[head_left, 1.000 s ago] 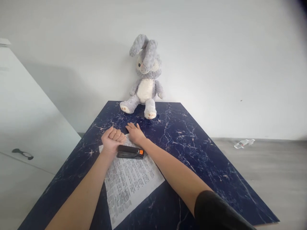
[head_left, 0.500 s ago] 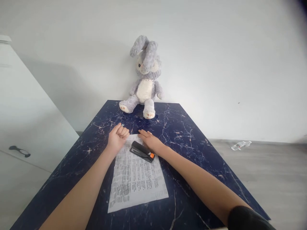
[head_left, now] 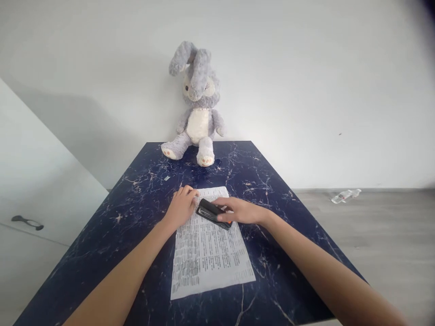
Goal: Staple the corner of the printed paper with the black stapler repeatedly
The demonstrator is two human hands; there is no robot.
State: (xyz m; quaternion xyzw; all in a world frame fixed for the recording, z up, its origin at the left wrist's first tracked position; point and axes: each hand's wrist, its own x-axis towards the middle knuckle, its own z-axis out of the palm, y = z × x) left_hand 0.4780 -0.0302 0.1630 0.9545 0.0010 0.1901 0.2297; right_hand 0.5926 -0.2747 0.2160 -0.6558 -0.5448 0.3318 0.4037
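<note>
White paper, one sheet, underlies one stapler right fingers pinch; left fingers unclear.

Reaching in from seven o'clock, the left arm ends in a loosely curled left hand; from four, the right hand points toward nine, fingers bent.

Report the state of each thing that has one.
Printed white paper sheet: flat, print up.
Black stapler with orange tip: angled over the sheet.
Bare right hand: gripping the stapler.
Bare left hand: fingers bent, at the sheet's edge.
Grey plush rabbit: seated, ears drooping.
White cabinet: looks shut.
Clear plastic item: lying down.
Small pale rectangular piece: lying loose.
</note>
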